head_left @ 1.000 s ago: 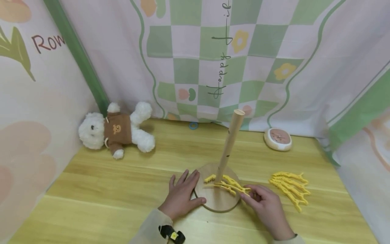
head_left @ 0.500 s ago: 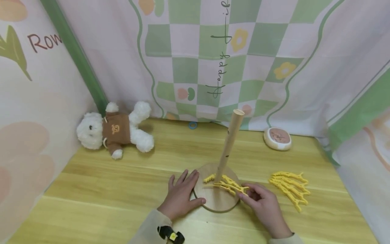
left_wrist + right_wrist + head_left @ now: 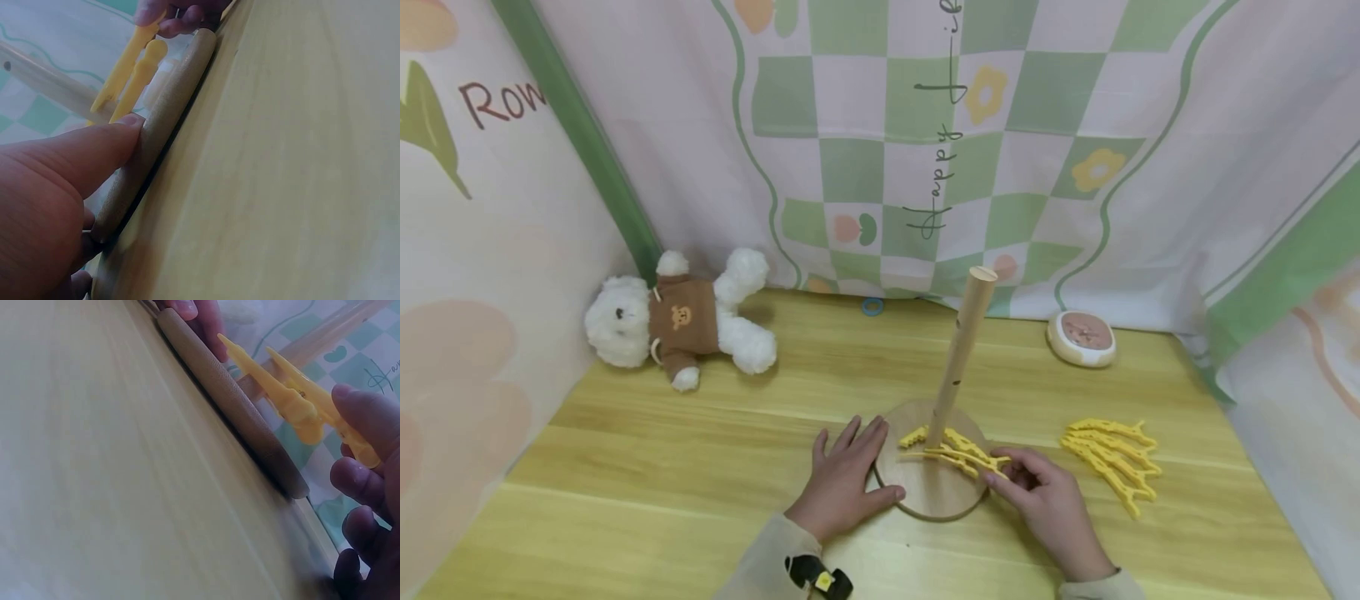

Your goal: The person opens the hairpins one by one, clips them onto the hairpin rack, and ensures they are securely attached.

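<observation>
A round wooden base [image 3: 925, 498] carries an upright wooden pole [image 3: 960, 358] with small dark holes along it. My left hand [image 3: 842, 483] rests at the base's left edge with fingers extended, its thumb [image 3: 94, 153] lying over the rim. On the right, my right hand [image 3: 1051, 504] pinches the forked end of a thin yellow plastic branch piece [image 3: 328, 403] between thumb and fingers. Its slender end reaches across the pole's foot. Other yellow branch pieces [image 3: 958, 442] are around the foot of the pole, partly hidden by the held one.
Several more yellow branch pieces [image 3: 1112, 458] lie fanned out on the wooden table [image 3: 647, 492] to the right. Farther back are a white plush toy in a brown top [image 3: 685, 321], a small blue ring [image 3: 872, 307] and a rounded clock-like object [image 3: 1082, 339]. A printed curtain [image 3: 850, 167] hangs behind.
The head view has shifted slightly. Both hands, the base and the held branch piece keep nearly the same places relative to each other.
</observation>
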Available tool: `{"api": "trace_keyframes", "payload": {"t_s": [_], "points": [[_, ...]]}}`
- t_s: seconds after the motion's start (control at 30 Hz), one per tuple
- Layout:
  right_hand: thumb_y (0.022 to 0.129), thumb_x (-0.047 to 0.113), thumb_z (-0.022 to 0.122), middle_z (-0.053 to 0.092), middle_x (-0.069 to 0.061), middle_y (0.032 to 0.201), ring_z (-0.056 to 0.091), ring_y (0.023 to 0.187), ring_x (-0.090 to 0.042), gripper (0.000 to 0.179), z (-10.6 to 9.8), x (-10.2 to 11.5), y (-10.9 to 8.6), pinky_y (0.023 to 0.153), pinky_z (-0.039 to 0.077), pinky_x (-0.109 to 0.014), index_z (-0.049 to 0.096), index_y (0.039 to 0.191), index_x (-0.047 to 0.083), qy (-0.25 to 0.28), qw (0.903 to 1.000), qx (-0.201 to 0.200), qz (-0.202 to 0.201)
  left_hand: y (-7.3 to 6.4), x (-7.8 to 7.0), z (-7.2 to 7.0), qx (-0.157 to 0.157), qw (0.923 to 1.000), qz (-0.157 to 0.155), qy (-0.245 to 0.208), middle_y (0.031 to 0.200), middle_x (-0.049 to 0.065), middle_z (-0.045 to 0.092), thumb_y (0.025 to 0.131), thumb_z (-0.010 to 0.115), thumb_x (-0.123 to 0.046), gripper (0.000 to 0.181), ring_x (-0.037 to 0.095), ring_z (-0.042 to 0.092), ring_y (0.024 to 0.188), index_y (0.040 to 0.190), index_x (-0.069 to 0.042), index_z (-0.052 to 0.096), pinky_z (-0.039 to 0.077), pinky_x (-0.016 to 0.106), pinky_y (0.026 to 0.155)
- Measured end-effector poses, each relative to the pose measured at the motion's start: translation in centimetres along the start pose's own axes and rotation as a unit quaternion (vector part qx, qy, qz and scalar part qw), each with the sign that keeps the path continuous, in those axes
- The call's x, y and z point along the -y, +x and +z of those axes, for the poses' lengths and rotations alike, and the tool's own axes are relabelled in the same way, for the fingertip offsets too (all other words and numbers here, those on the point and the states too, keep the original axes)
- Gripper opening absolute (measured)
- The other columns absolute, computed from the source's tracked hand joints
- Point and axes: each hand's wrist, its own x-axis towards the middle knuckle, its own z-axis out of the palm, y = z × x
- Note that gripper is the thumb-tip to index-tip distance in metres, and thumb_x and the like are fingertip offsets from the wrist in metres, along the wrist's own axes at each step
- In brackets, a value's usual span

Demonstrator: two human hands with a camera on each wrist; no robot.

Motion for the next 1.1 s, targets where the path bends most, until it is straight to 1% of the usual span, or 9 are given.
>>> {"api": "trace_keyframes", "payload": {"t_s": [0.2, 0.53, 1.1], "points": [[0.077, 0.01, 0.086, 0.063, 0.008, 0.077, 0.053, 0.065, -0.004, 0.028, 0.3, 0.35, 0.08, 0.056, 0.047, -0.022, 0.076, 0.103, 0.012, 0.003, 0.9999, 0.011, -0.001, -0.04, -0.12, -0.05, -0.002, 1.0, 0.0, -0.001, 0.164, 0.002, 0.028, 0.088, 0.066, -0.06, 0.091, 0.033, 0.019, 0.152, 0.159, -0.014, 0.03, 0.001, 0.069, 0.115], [0.077, 0.01, 0.086, 0.061, 0.007, 0.076, 0.053, 0.065, -0.005, 0.027, 0.56, 0.52, 0.15, 0.056, 0.047, -0.022, 0.076, 0.102, 0.011, 0.005, 0.9999, 0.013, 0.007, -0.01, 0.11, 0.13, -0.005, 1.0, 0.002, 0.004, 0.164, 0.001, 0.027, 0.088, 0.064, -0.062, 0.092, 0.033, 0.018, 0.152, 0.159, -0.014, 0.029, 0.001, 0.069, 0.115], [0.079, 0.014, 0.086, 0.062, 0.007, 0.076, 0.054, 0.066, -0.005, 0.026, 0.55, 0.54, 0.28, 0.058, 0.048, -0.022, 0.076, 0.103, 0.012, -0.004, 0.9996, 0.021, 0.02, -0.04, -0.24, -0.2, 0.007, 1.0, -0.001, -0.004, 0.164, 0.001, 0.026, 0.089, 0.066, -0.059, 0.091, 0.032, 0.017, 0.152, 0.159, -0.013, 0.03, 0.0, 0.069, 0.115]]}}
